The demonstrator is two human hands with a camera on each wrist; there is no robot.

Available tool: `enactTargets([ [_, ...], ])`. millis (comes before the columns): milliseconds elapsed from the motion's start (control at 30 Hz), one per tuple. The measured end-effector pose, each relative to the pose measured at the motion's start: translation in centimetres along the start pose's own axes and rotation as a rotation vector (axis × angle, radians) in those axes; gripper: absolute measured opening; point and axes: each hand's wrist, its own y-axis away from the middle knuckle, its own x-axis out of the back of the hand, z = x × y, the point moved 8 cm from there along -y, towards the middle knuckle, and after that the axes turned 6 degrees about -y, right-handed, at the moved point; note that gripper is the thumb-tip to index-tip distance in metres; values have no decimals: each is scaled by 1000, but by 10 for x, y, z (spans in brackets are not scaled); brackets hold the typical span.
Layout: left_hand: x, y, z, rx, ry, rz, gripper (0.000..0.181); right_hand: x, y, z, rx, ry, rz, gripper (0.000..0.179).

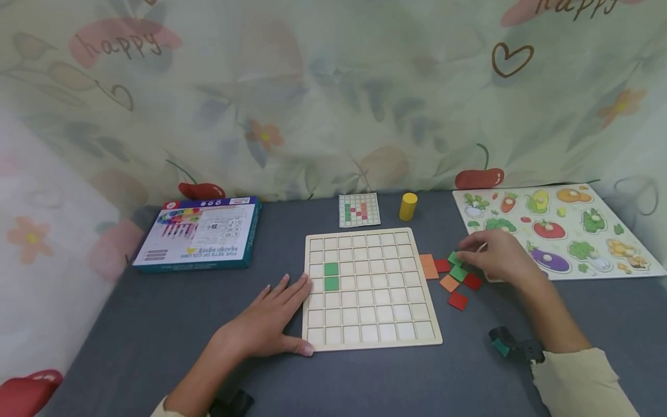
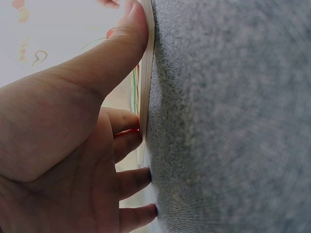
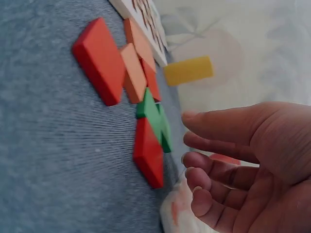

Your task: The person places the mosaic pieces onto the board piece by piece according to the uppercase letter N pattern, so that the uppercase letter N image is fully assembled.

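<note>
A left hand [image 1: 268, 321], fingers spread, steadies a square wooden grid board [image 1: 367, 297] bearing 2 green tiles [image 1: 331, 270]; the right hand [image 1: 497, 255], fingers loosely curved with a narrow gap at the thumb, hovers over flat red, orange and green squares [image 1: 458, 273] beside it. The table [image 1: 375, 379] is grey and fine-grained, the backdrop [image 1: 333, 127] flower-printed.

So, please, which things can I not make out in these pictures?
Box, head view: fine print too small to read.
Vegetable board, head view: the right hand covers part of its left edge.
Wooden board, left wrist view: seen nearly edge-on, so its squares do not show; the left hand covers part.
Left sleeve, head view: cut off by the bottom edge.
</note>
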Motion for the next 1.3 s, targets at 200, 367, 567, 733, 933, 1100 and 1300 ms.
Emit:
enactTargets([
  [200, -1, 0, 0, 0, 3, -3, 111, -10, -3, 4, -36, 31, 10, 28],
  [367, -1, -1, 0, -1, -4, -1, 112, -10, -4, 4, -53, 44, 25, 24],
  [567, -1, 0, -1, -2, 4, -4, 112, -11, -5, 0, -65, 27, 48, 22],
  [733, -1, 0, -1, -3, 7, 3, 112, -9, -5, -4, -40, 8, 71, 17],
  [933, 0, 1, -2, -7, 8, 1, 112, -6, -3, -13, -22, -26, 88, 15],
  [1100, 1, 1, -1, -19, -1, 5, 111, -8, -2, -27, 25, -63, 100, 14],
  [1300, 0, 1, 0, -24, 10, 4, 111, -23, -4, -51, 83, -107, 51, 8],
])
